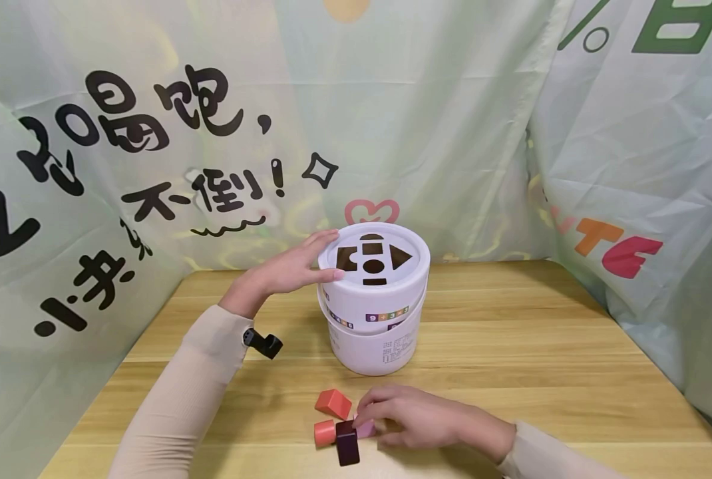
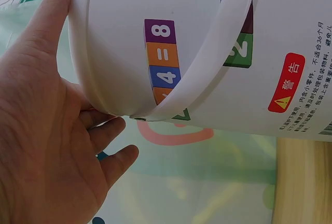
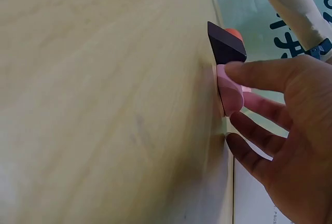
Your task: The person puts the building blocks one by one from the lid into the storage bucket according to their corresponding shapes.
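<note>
While left hand (image 1: 290, 266) grips white bucket (image 1: 362, 352) at left rim, right hand (image 1: 424, 416), nearer one, curls thumb and fingers round pink block (image 3: 231, 95). Pink block sits before bucket, leftward of right palm, beside dark block (image 1: 348, 448); long axis unclear.

Pale green fabric (image 1: 452, 133) hangs around a wood-grain table (image 1: 512, 346) — black lettering (image 1: 154, 201) at left.
</note>
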`<action>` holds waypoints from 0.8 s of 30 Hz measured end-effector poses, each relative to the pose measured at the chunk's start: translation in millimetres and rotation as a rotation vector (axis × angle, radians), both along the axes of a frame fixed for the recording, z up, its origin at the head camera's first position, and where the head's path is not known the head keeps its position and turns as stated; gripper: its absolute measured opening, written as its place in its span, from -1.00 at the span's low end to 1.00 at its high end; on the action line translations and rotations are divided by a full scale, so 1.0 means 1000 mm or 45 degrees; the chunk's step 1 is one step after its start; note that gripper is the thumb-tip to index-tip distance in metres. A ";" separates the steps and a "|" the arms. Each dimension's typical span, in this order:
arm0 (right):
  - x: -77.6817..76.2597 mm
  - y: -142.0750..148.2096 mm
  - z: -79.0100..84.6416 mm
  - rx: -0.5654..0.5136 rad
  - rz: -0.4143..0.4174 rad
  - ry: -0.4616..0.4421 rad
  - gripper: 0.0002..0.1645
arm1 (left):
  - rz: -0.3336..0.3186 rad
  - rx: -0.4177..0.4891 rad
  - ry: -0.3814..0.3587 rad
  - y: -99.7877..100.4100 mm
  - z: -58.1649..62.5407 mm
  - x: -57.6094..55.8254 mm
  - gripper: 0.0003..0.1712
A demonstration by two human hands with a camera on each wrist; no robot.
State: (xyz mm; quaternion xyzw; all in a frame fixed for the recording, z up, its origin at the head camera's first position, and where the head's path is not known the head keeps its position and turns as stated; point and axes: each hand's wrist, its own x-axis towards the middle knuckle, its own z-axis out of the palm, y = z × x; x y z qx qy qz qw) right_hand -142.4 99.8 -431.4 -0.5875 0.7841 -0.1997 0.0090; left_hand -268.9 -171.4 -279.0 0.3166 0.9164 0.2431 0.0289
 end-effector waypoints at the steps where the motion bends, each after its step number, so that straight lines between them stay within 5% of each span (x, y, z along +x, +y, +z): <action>1: 0.000 -0.001 0.000 0.000 0.002 0.015 -0.54 | 0.001 -0.001 0.001 0.000 0.000 0.000 0.13; 17: -0.002 0.000 0.002 0.051 -0.059 0.075 -0.71 | 0.006 -0.004 0.015 0.000 -0.001 -0.001 0.15; 24: -0.002 0.005 0.008 0.049 -0.168 -0.126 -0.67 | 0.014 -0.008 0.012 0.000 -0.002 -0.001 0.15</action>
